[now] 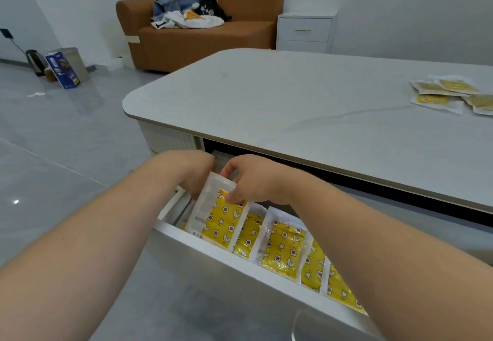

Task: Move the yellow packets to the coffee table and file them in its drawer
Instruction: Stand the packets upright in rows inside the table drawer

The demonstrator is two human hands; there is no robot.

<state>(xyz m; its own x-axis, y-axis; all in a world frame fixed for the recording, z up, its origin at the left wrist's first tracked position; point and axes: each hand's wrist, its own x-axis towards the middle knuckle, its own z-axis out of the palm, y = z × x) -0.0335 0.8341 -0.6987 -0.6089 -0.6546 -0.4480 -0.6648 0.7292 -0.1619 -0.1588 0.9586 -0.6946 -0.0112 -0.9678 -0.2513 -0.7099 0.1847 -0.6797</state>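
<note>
Head view: a glossy flat plastic packet, yellow with stars and moons [218, 220], stands in the open white drawer [213, 254], its long axis upright and its top tilted away. The right hand [248, 180] has a pinching grip on its top edge. The left hand [196, 172] reaches behind it; its grip is hidden, so I cannot tell. Matching filed packets [282, 250] stand in a row beside it. Loose packets [450, 95] lie flat on the smooth pale tabletop [293, 95]. A brown fabric sofa [202, 41] stands on the shiny grey tile floor [66, 132].

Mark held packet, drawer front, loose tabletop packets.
held packet [221, 223]: head view, yellow printed face.
drawer front [213, 287]: head view, bare grey panel.
loose packets [456, 86]: head view, one packet's yellow centre.
</note>
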